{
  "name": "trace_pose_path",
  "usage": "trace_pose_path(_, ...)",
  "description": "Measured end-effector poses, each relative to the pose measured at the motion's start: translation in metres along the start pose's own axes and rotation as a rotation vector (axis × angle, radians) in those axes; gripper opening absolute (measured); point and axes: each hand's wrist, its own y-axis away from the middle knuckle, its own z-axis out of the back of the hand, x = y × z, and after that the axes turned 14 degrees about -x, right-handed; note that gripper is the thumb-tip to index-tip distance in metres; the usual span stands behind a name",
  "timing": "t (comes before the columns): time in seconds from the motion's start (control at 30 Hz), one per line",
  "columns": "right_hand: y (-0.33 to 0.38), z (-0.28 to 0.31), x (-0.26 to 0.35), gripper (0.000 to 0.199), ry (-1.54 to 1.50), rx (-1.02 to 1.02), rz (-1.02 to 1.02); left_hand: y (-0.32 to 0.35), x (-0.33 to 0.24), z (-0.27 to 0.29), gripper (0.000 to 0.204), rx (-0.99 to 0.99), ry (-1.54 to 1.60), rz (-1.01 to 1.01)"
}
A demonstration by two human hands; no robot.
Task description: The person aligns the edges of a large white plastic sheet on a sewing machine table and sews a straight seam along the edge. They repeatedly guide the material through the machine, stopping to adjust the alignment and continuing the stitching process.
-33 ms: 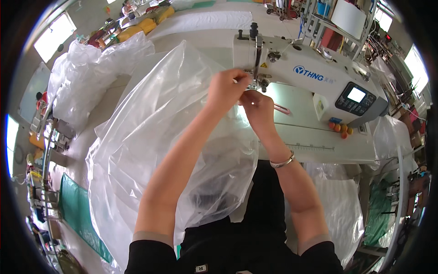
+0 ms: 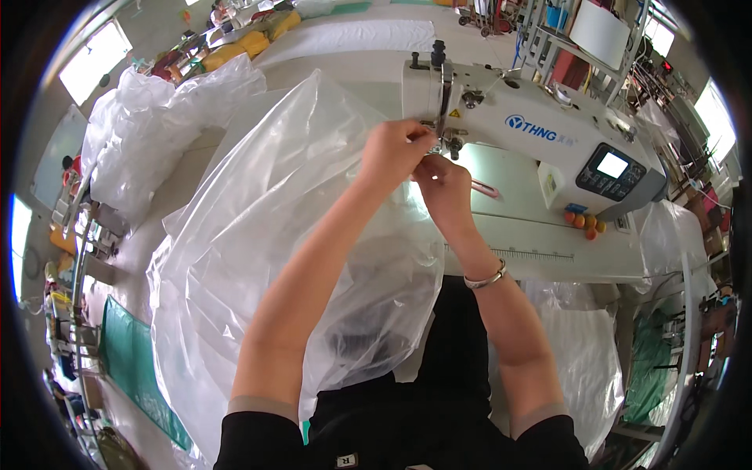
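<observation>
Both my hands are close together at the needle end of a white sewing machine (image 2: 501,110). My left hand (image 2: 392,153) is closed in a pinch just left of the presser foot area. Slightly lower and nearer to me, my right hand (image 2: 446,192) is pinched too, with a bracelet (image 2: 487,274) on its wrist. Whatever the fingertips hold is too small or hidden to make out. A big clear plastic sheet (image 2: 258,227) bulges up beneath and left of my left forearm, draping off the table toward my lap.
A slim pink tool (image 2: 486,189) lies on the machine bed (image 2: 509,223), right of my hands. Small orange-red balls (image 2: 587,222) sit below the control panel (image 2: 611,170). More bundled plastic (image 2: 137,145) stands at the left, and further plastic (image 2: 580,345) hangs at my right.
My left fingers have shifted very slightly to the right, and a small pale spot at them no longer shows. My right hand and the plastic sheet look the same.
</observation>
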Motion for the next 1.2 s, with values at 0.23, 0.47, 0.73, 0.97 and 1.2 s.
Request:
trace_pose_path(0.23, 0.006, 0.012, -0.003, 0.013, 0.115, 0.114, 0.154, -0.009, 0.005, 0.005, 0.016, -0.034, 0.145, 0.064)
trace_pose_path(0.47, 0.009, 0.049, -0.026, 0.014, 0.106, 0.111, 0.121, -0.007, 0.005, 0.018, 0.01, -0.194, 0.607, 0.166)
trace_pose_path(0.73, 0.009, 0.035, 0.007, 0.023, -0.087, 0.146, -0.189, 0.012, 0.018, 0.056, 0.005, -0.208, 1.375, 0.358)
trace_pose_path(0.97, 0.0, -0.005, 0.027, 0.03, -0.723, 0.129, -0.629, 0.061, 0.053, 0.077, 0.007, -0.033, 0.647, 0.449)
trace_pose_path(1.2, 0.011, -0.006, 0.021, 0.019, -0.087, 0.123, -0.307, 0.048, 0.043, 0.047, 0.022, -0.203, -0.058, -0.182)
